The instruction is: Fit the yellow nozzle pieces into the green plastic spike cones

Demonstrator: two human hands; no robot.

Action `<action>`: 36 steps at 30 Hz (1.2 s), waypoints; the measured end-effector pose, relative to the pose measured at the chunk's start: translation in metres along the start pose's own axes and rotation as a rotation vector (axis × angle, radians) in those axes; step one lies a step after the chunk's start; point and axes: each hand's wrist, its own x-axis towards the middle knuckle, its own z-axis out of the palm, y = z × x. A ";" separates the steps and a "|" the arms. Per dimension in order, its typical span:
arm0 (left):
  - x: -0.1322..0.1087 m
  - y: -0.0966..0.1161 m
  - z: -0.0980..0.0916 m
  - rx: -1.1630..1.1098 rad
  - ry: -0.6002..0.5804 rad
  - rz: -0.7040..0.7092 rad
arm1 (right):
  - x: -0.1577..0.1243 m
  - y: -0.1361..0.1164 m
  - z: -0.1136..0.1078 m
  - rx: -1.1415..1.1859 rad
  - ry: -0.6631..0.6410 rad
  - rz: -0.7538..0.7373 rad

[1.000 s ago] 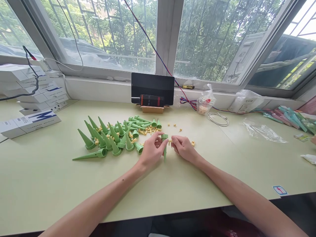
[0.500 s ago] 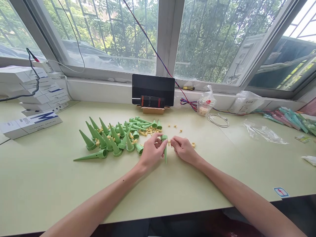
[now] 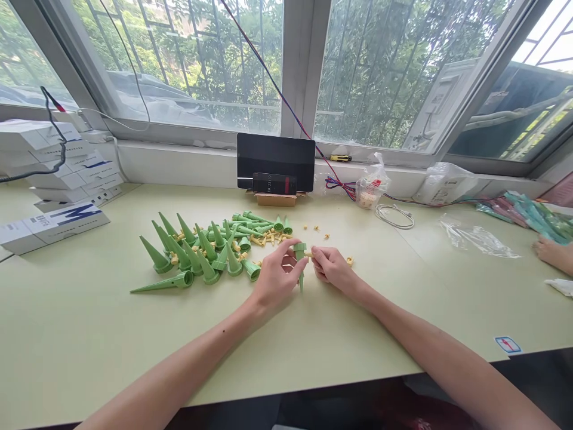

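Note:
My left hand is closed around a green plastic watering spike, which hangs point down with its wide collar on top. Facing it, my right hand pinches a small yellow valve between thumb and fingers. The valve points sideways at the spike, just below the collar; whether it sits inside the spike I cannot tell. To the left is a heap of green spikes, several standing point up, with yellow valves among them. One spike lies on its side in front of the heap.
A phone and a dark tablet stand at the back of the table. White boxes are stacked on the left. Bagged goods and a coiled white cable lie right. Another person's hand rests at the right edge.
The yellow valve in my right hand has turned to point at the green spike. Another person's hand has come in at the right edge. The view has shifted slightly.

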 end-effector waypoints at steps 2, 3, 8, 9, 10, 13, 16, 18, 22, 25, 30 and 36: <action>0.001 0.000 -0.001 -0.105 -0.020 -0.084 | 0.000 0.001 0.000 -0.132 0.049 -0.063; 0.001 0.001 -0.001 -0.156 -0.029 -0.133 | -0.001 0.002 0.000 -0.205 0.070 -0.096; 0.004 0.000 -0.004 -0.373 -0.059 -0.337 | -0.003 0.000 -0.002 -0.441 0.090 -0.232; 0.004 0.000 -0.004 -0.408 -0.069 -0.362 | -0.003 0.000 -0.003 -0.471 0.079 -0.249; 0.004 0.000 -0.003 -0.436 -0.077 -0.385 | -0.003 0.000 -0.004 -0.498 0.064 -0.264; 0.004 0.001 -0.002 -0.507 -0.082 -0.460 | -0.003 0.001 -0.006 -0.570 0.023 -0.299; 0.003 0.002 -0.001 -0.592 -0.073 -0.523 | -0.003 0.001 -0.008 -0.638 -0.005 -0.321; 0.003 0.002 -0.001 -0.647 -0.072 -0.545 | -0.004 0.001 -0.009 -0.673 -0.017 -0.328; 0.003 0.000 -0.001 -0.708 -0.082 -0.569 | -0.004 0.002 -0.009 -0.702 -0.014 -0.344; 0.003 -0.001 -0.001 -0.696 -0.091 -0.553 | -0.005 0.003 -0.008 -0.676 0.004 -0.344; 0.000 0.002 -0.001 -0.534 -0.102 -0.394 | -0.005 0.003 -0.002 -0.549 0.033 -0.307; -0.003 0.005 0.002 -0.334 -0.068 -0.201 | -0.006 0.002 0.005 -0.324 0.086 -0.197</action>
